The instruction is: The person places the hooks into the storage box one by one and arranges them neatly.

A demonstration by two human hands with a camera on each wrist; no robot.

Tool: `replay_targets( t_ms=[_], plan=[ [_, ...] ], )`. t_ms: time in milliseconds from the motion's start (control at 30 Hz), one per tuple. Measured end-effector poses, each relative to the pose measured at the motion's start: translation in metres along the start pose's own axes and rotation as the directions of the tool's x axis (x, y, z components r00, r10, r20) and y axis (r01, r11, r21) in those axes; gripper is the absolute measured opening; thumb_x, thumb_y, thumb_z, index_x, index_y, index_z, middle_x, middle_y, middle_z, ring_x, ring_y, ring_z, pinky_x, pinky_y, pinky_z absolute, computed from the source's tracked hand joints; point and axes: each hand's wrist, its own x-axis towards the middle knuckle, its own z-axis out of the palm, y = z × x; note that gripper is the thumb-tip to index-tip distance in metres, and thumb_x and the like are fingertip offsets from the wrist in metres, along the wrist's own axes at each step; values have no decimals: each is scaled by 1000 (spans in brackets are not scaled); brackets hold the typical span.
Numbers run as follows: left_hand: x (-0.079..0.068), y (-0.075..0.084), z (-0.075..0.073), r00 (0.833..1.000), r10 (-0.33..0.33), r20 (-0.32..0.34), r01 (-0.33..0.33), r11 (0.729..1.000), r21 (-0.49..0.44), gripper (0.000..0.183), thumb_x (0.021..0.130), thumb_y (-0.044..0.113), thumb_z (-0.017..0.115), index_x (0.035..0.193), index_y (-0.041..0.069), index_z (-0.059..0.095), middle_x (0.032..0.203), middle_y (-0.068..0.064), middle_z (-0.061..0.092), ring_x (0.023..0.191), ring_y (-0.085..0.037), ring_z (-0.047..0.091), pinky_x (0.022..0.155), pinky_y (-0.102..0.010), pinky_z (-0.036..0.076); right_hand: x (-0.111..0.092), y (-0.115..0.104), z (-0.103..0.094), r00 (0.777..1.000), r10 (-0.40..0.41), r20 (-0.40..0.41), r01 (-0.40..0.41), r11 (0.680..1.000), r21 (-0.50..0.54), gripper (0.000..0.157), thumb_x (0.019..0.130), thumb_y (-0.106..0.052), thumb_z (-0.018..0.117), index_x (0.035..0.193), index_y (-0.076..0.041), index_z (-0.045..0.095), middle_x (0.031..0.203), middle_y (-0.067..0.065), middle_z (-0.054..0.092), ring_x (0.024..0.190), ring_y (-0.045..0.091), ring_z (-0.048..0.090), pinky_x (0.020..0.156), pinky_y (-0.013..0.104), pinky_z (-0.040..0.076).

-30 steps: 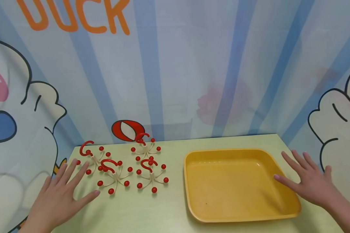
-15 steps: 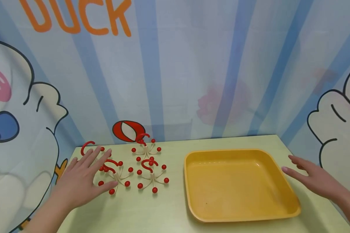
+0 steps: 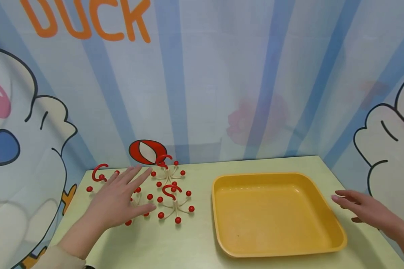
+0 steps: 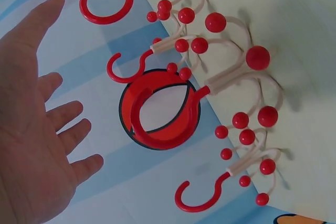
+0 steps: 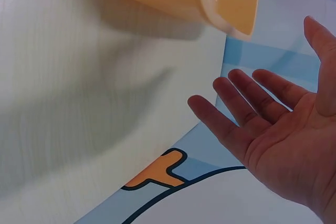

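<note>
Several multi-arm hanging hooks stand on the table at the left, each with a red hook on top and cream arms tipped with red balls. One stands front right point(image 3: 175, 203) of the group, another behind it point(image 3: 168, 172). My left hand point(image 3: 116, 201) hovers with spread fingers over the front-left one, mostly covering it in the head view. In the left wrist view, the palm point(image 4: 31, 150) faces the red hooks, and a gap separates it from the nearest hanging hook point(image 4: 228, 78). My right hand point(image 3: 373, 211) hangs beside the yellow tray point(image 3: 272, 252), holding nothing, its fingers extended in the right wrist view.
The tray's raised rim point(image 5: 226, 22) comes close to the right fingers. A printed fabric backdrop point(image 3: 208, 82) with blue stripes rises behind the table point(image 3: 202, 246) and along both sides. A red and white ball point(image 3: 148, 151) is printed on it behind the hooks.
My left hand has moved right and slightly up, from the group's left edge to over the front-left hanging hook. The right hand has turned sideways and shifted slightly away from the tray.
</note>
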Motion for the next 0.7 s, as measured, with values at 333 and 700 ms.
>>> replay_targets(
  t_ms=[333, 700],
  plan=[
    [17, 9, 12, 997, 70, -40, -73, 995, -62, 91, 85, 56, 86, 161, 19, 50, 160, -15, 51, 138, -47, 55, 112, -71, 43, 5, 11, 7, 996, 61, 72, -71, 986, 152, 89, 113, -57, 41, 153, 21, 31, 150, 44, 45, 134, 58, 52, 93, 55, 62],
    [28, 17, 25, 999, 1, 51, 10, 973, -230, 81, 88, 43, 89, 158, 23, 55, 153, -14, 58, 136, -40, 58, 97, -63, 57, 9, 20, 12, 993, 68, 98, -94, 952, 290, 86, 113, -55, 44, 152, 22, 32, 144, 40, 53, 126, 47, 65, 92, 51, 63]
  ],
)
